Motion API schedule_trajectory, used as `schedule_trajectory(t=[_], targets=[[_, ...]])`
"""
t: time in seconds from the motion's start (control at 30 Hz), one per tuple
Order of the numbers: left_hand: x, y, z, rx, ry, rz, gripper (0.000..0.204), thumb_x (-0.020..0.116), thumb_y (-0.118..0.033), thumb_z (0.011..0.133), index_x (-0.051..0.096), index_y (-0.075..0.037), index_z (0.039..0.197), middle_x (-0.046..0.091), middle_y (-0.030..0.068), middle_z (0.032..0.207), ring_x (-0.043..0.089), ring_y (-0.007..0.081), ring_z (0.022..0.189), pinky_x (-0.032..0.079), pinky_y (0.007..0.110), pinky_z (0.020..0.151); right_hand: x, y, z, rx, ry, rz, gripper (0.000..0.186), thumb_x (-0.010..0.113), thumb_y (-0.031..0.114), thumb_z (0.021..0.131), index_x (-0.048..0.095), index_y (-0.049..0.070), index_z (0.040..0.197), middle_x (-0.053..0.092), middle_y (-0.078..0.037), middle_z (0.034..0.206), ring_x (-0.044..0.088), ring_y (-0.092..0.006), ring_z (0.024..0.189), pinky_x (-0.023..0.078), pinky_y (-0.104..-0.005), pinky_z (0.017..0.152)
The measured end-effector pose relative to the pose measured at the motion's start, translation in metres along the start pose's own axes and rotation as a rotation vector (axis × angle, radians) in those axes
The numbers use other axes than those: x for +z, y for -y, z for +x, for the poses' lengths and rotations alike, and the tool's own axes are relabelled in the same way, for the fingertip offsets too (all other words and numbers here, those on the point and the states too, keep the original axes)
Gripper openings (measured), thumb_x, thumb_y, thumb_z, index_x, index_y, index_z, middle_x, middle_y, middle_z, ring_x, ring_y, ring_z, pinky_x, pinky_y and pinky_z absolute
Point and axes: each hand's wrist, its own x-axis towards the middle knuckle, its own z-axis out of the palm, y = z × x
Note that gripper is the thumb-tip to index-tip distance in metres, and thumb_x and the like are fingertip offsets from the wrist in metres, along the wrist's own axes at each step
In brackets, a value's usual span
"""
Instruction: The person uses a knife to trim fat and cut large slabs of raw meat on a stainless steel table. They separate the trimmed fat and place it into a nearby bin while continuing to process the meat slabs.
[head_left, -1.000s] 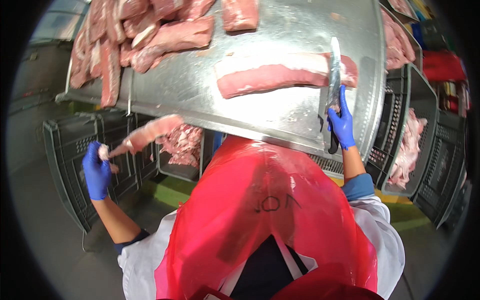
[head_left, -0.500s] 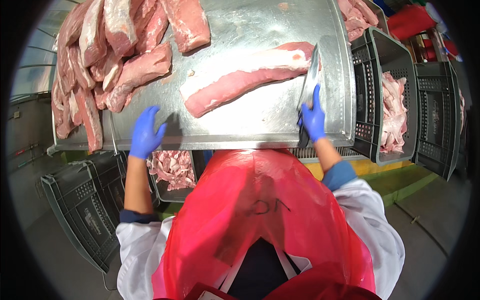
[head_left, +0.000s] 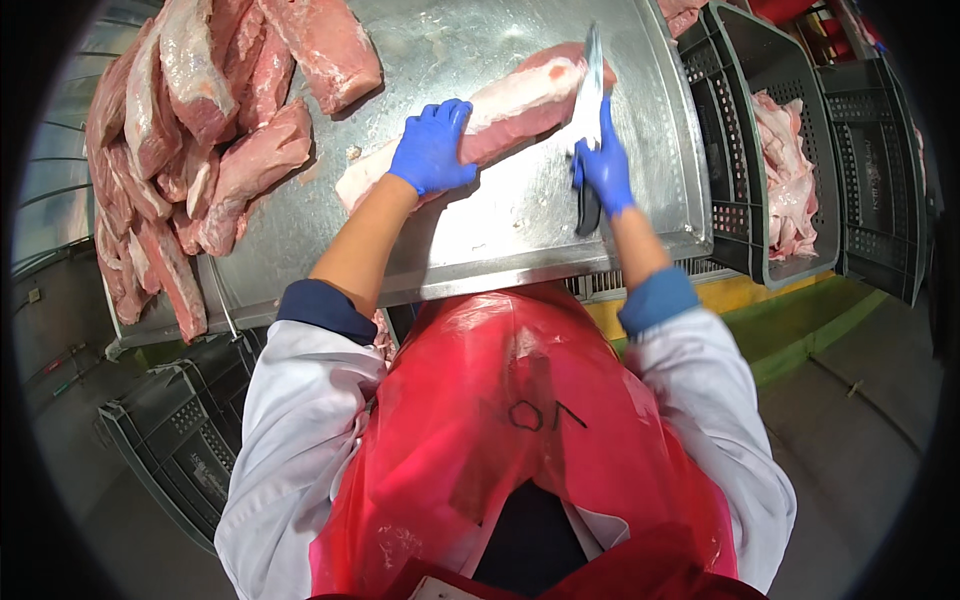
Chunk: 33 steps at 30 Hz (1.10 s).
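A long pork loin [head_left: 515, 100], pale fat along one side and pink meat along the other, lies slantwise on the metal work table [head_left: 500, 215]. My blue-gloved left hand [head_left: 435, 150] rests over its left part, fingers reaching across the top and thumb at the near side, gripping it. In my right hand [head_left: 604, 165], also gloved in blue, is a knife [head_left: 592, 75] with a long blade and a black handle. The blade points away from me and overlaps the loin's right end in view; whether it touches the meat I cannot tell.
Several more loins [head_left: 195, 130] are heaped on the table's left side. To the right, a dark crate [head_left: 725, 150] holds pale trimmings [head_left: 785, 180], with another crate [head_left: 880, 190] beside it. A further dark crate [head_left: 190, 440] stands below the table at left.
My left hand has moved from the table's near edge onto the loin, closing over its left part. My right hand has moved the knife away from me and slightly left.
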Motion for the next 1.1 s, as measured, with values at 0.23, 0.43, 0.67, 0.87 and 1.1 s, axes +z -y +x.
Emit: schedule_trajectory(t=[0.23,0.43,0.67,0.87,1.1], targets=[[-0.004,0.001,-0.003,-0.008,0.042,-0.034,0.083,0.075,-0.035,0.066,0.045,-0.005,0.138,0.052,0.0183,0.134,0.051,0.0388,0.12,0.043,0.05,0.099,0.014,-0.011,-0.04,-0.013,0.013,-0.002,0.085,0.054,-0.002,0.094,0.013,0.026,0.163,0.063,-0.006,0.084,0.056,-0.0098,0.057,0.05,-0.028,0.05],[0.001,-0.001,-0.005,0.076,-0.014,-0.03,0.082,0.075,-0.035,0.065,0.047,-0.004,0.136,0.053,0.0187,0.132,0.052,0.0387,0.118,0.044,0.049,0.097,0.007,0.034,0.023,-0.004,0.052,0.013,0.084,0.053,-0.003,0.094,0.014,0.025,0.163,0.063,-0.006,0.085,0.056,-0.0104,0.059,0.05,-0.0291,0.05],[0.01,0.005,-0.014,0.111,-0.056,0.041,0.077,0.073,-0.042,0.069,0.049,-0.004,0.131,0.055,0.0162,0.126,0.056,0.0352,0.111,0.048,0.051,0.087,0.018,0.0,-0.022,-0.002,0.072,-0.003,0.082,0.055,0.0,0.094,0.015,0.021,0.163,0.062,-0.005,0.076,0.057,-0.0111,0.056,0.049,-0.0274,0.049],[0.006,-0.01,-0.007,-0.034,-0.032,0.035,0.078,0.076,-0.044,0.073,0.049,-0.002,0.132,0.054,0.0197,0.127,0.055,0.039,0.112,0.045,0.052,0.091,0.018,-0.004,-0.1,0.13,0.209,0.144,0.087,0.053,-0.003,0.094,0.008,0.024,0.164,0.054,0.0,0.068,0.049,-0.0104,0.052,0.044,-0.0288,0.048],[-0.003,-0.072,0.063,0.05,-0.31,-0.013,0.051,0.073,-0.046,0.079,0.065,-0.001,0.1,0.06,0.0202,0.103,0.058,0.0383,0.099,0.048,0.048,0.088,-0.102,-0.008,-0.138,0.065,0.184,0.196,0.085,0.05,-0.007,0.095,0.007,0.02,0.163,0.049,0.001,0.067,0.045,-0.0064,0.049,0.04,-0.022,0.044]])
